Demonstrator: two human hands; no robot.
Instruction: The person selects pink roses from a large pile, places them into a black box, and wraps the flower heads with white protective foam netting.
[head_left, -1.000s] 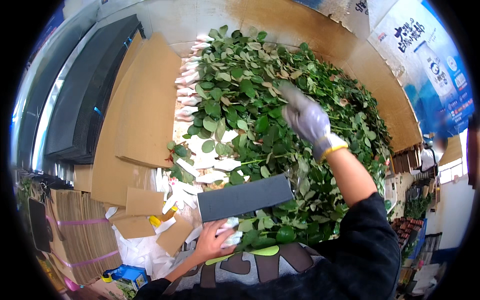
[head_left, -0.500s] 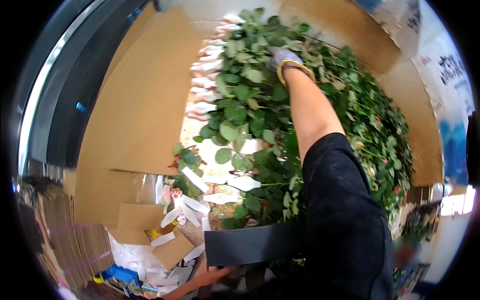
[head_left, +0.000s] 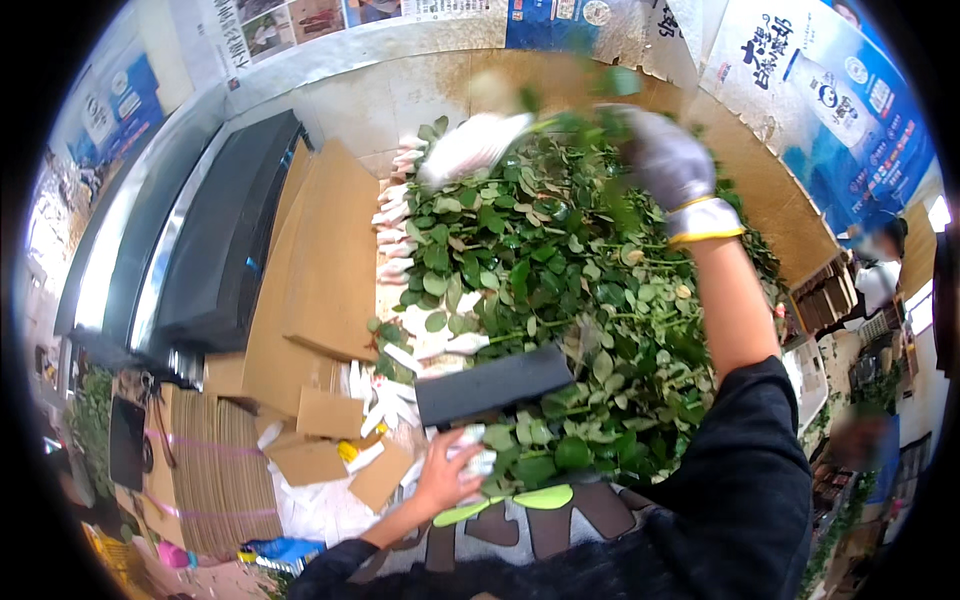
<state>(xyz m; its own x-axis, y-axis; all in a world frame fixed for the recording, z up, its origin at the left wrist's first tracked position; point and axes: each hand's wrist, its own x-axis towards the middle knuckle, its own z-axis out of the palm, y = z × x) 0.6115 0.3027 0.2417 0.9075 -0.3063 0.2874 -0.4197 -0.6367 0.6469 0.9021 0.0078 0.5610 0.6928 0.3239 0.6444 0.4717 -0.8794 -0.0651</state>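
My right hand, in a grey glove with a yellow-edged cuff, is raised over the far part of a large heap of leafy rose stems. Its fingers are closed on a rose stem, smeared by motion. That rose's white-netted head points left, blurred. Low in the middle, my bare left hand has its fingers curled round a white-netted rose head; its stem is hard to make out. Just beyond this hand lies a long black corrugated piece across the leaves. More white-netted heads line the heap's left side.
Large brown cardboard stands left of the heap, with black sheets behind it. Flattened cartons are stacked at lower left. Loose white sleeves and cardboard scraps lie nearby. A newspaper-covered wall rises at the back.
My right hand has risen out of the leaves, drawing up a netted rose. My left hand has left the black piece and closed on a netted head. The view has tilted up.
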